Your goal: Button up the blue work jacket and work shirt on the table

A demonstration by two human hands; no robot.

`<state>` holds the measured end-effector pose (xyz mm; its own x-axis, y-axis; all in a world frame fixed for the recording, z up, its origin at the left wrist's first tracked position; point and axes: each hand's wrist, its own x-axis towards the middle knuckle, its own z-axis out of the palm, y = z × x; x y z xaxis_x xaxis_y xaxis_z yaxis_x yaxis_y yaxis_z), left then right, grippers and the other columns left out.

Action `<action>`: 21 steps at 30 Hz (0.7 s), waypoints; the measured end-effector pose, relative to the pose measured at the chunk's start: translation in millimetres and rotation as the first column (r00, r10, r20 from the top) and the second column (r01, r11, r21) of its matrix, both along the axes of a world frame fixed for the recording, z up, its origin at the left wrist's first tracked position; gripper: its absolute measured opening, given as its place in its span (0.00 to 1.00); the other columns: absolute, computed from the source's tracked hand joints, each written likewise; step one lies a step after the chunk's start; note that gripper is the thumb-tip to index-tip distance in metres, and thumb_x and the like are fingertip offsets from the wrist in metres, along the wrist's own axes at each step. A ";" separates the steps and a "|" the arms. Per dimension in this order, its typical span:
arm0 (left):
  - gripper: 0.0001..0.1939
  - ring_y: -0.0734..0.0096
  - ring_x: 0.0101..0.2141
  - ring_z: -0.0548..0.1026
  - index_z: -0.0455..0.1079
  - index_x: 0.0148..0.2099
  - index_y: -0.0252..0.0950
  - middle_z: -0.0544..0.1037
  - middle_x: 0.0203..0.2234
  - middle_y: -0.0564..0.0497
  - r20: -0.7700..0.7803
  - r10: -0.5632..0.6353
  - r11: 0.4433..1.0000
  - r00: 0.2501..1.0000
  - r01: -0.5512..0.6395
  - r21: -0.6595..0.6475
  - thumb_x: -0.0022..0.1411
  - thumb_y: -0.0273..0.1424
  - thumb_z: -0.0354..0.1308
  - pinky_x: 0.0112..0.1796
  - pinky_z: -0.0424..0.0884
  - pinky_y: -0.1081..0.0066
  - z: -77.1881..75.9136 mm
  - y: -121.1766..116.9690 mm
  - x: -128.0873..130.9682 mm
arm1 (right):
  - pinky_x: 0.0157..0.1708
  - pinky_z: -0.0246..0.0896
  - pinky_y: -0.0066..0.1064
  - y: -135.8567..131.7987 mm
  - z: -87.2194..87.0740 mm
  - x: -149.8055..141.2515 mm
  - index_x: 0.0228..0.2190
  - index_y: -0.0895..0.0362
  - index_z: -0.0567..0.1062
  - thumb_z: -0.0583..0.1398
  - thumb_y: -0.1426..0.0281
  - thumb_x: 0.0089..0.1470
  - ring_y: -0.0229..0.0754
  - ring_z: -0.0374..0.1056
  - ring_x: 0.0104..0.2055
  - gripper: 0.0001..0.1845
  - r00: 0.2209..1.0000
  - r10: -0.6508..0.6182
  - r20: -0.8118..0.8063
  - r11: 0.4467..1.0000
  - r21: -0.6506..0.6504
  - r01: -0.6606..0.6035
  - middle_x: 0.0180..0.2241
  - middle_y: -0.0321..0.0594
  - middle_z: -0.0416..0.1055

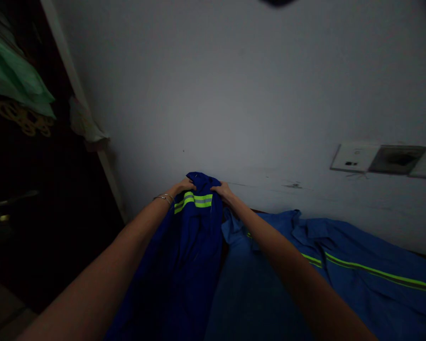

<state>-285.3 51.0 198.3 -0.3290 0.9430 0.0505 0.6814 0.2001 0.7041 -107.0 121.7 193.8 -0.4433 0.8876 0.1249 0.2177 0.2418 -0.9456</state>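
A dark blue work garment with a yellow-and-grey reflective band lies stretched away from me toward the wall. My left hand, with a thin bracelet at the wrist, grips its far edge on the left. On the right side of that same edge my right hand is closed on the cloth. A second, lighter blue garment with a long yellow stripe lies spread out to the right, under my right forearm.
A pale wall rises straight ahead, with white socket plates and a dark recess at the right. At the left is a dark opening with a white frame, green cloth and a pale rag hanging.
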 end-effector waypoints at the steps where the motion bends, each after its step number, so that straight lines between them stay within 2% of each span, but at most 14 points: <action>1: 0.13 0.68 0.31 0.73 0.70 0.35 0.32 0.77 0.30 0.49 0.023 0.008 0.999 1.000 -0.009 0.037 0.44 0.27 0.57 0.28 0.70 0.75 12.3 -10.8 -0.9 | 0.28 0.66 0.25 -8.2 12.2 -1.9 0.35 0.62 0.72 0.61 0.77 0.36 0.37 0.69 0.28 0.18 1.000 0.000 -0.021 1.000 0.029 0.000 0.27 0.36 0.73; 8: 0.12 0.71 0.28 0.72 0.69 0.36 0.31 0.75 0.29 0.49 0.129 0.066 0.962 0.989 -0.098 0.254 0.46 0.26 0.55 0.29 0.69 0.75 109.2 -102.0 1.5 | 0.38 0.65 0.29 -87.6 109.0 -20.0 0.39 0.60 0.70 0.60 0.75 0.37 0.39 0.68 0.38 0.21 0.992 0.018 -0.128 0.973 0.229 0.012 0.36 0.38 0.73; 11: 0.13 0.70 0.31 0.72 0.69 0.38 0.31 0.75 0.31 0.47 0.155 -0.049 0.953 0.987 0.000 0.301 0.47 0.29 0.57 0.30 0.68 0.74 154.4 -147.7 7.9 | 0.40 0.63 0.31 -128.7 151.3 -25.2 0.39 0.60 0.70 0.59 0.75 0.38 0.40 0.67 0.39 0.20 0.991 0.038 -0.132 0.922 0.387 0.016 0.37 0.39 0.72; 14: 0.18 0.67 0.35 0.72 0.70 0.41 0.31 0.75 0.36 0.44 0.211 -0.210 0.946 0.955 0.144 0.291 0.50 0.38 0.56 0.34 0.68 0.72 199.3 -193.8 21.4 | 0.42 0.61 0.34 -169.3 189.9 -25.1 0.36 0.61 0.71 0.60 0.75 0.37 0.41 0.67 0.38 0.18 0.991 0.072 -0.116 0.858 0.514 -0.002 0.35 0.39 0.71; 17: 0.26 0.62 0.38 0.72 0.68 0.45 0.33 0.75 0.38 0.43 0.271 -0.192 0.941 0.943 0.099 0.322 0.51 0.48 0.54 0.38 0.68 0.66 236.7 -232.6 40.1 | 0.42 0.60 0.36 -209.0 222.1 -20.4 0.34 0.60 0.70 0.61 0.74 0.35 0.40 0.66 0.37 0.18 0.966 0.219 -0.138 0.828 0.549 -0.109 0.34 0.37 0.70; 21: 0.27 0.60 0.38 0.73 0.69 0.43 0.32 0.75 0.35 0.43 0.281 -0.142 0.883 0.949 -0.007 0.469 0.49 0.48 0.58 0.40 0.68 0.63 268.9 -267.3 59.2 | 0.36 0.61 0.34 -258.5 255.8 -9.0 0.33 0.59 0.67 0.59 0.73 0.37 0.35 0.63 0.29 0.15 0.833 0.496 -0.247 0.817 0.458 -0.351 0.26 0.32 0.65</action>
